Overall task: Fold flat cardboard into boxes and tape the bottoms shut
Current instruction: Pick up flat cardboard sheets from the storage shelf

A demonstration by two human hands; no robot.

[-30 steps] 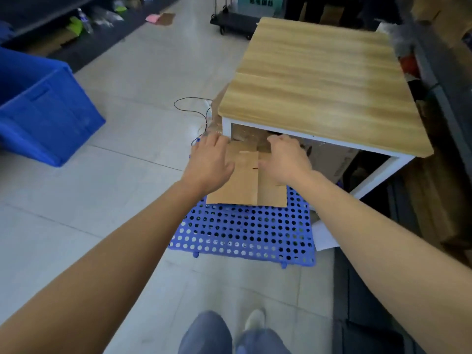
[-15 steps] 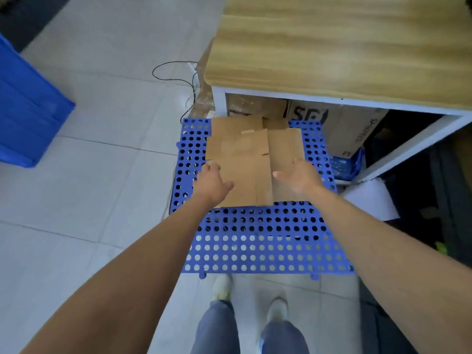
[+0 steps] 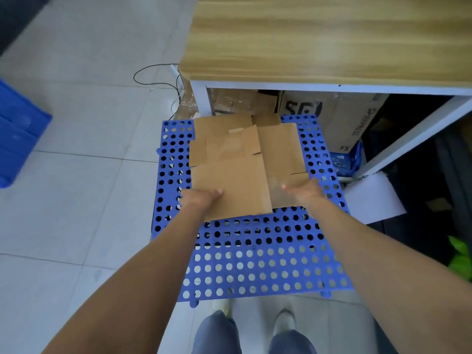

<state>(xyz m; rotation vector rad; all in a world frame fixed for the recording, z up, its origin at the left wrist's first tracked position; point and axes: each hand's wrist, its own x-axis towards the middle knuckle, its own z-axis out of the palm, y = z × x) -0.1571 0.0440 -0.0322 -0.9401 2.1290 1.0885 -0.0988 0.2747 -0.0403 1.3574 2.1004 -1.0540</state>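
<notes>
Step in hand, as I read it: taking one blank off the pile, no folding or taping done yet. The flat brown cardboard blank (image 3: 229, 185) lies on top of more flat card on the blue perforated plastic mat (image 3: 255, 264), on the floor just near of the wood-topped white-framed table (image 3: 319, 39). The left hand (image 3: 200, 199) pinches its near-left edge, thumb on top, other fingers hidden under. The right hand (image 3: 305, 192) is at the near-right corner, blurred; thumb over the card, rest I can't tell. Next move, prob.: lift w/ both hands clear of the table, then push opposite corners to square it.
</notes>
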